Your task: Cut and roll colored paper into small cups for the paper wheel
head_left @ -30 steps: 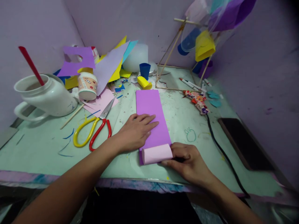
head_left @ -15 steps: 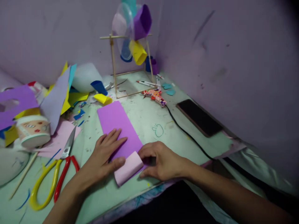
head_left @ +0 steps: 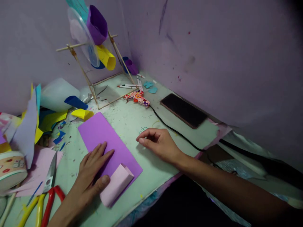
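My left hand (head_left: 93, 178) lies with fingers spread flat on a purple sheet of craft paper or foam (head_left: 109, 137). Its thumb is beside a light pink folded tube (head_left: 117, 186), which rests on the sheet's near end. The tube is flattened and has its opening at the upper right. My right hand (head_left: 159, 143) hovers over the table to the right of the sheet, apart from the tube. Its fingers are loosely curled, thumb near the index fingertip, with nothing visible between them. A patterned glue gun (head_left: 138, 98) with a black cord lies beyond it.
A stick frame (head_left: 81, 72) holds a clear disc with coloured paper cups at the back. Scissors (head_left: 50, 183), a paper cup (head_left: 13, 170) and paper scraps (head_left: 27, 129) crowd the left. A phone (head_left: 183, 108) lies at right; markers (head_left: 130, 86) lie behind the glue gun.
My right hand has let go of the pink tube and moved up and away to the right. My left hand stays on the purple sheet. The view has turned to the right.
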`<control>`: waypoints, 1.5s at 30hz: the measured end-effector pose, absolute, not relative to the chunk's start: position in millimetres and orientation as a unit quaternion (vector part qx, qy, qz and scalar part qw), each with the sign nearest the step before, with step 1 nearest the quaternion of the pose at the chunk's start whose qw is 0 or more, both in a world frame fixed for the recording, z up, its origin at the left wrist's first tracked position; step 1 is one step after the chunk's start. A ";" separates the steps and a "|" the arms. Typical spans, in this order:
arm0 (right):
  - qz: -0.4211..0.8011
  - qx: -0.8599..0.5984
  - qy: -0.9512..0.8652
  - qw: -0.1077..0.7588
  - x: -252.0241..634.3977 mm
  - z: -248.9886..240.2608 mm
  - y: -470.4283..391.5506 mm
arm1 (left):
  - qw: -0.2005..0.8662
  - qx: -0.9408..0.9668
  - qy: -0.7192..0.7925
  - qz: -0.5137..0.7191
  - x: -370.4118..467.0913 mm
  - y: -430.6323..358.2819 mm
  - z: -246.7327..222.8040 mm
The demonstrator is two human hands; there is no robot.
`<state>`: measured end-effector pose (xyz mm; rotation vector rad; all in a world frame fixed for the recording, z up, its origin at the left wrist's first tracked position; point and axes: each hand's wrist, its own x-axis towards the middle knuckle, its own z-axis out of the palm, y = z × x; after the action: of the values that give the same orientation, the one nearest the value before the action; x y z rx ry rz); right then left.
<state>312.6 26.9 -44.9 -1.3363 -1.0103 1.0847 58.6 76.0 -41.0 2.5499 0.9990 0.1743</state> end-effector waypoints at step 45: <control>0.459 -0.456 -0.668 0.368 302.9 -37.3 19.1 | 0.245 0.877 0.409 0.060 64.9 66.6 -32.3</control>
<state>302.9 19.1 -37.3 -1.1707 -1.7151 1.1793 64.9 66.6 -32.3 2.3947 1.1153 0.1628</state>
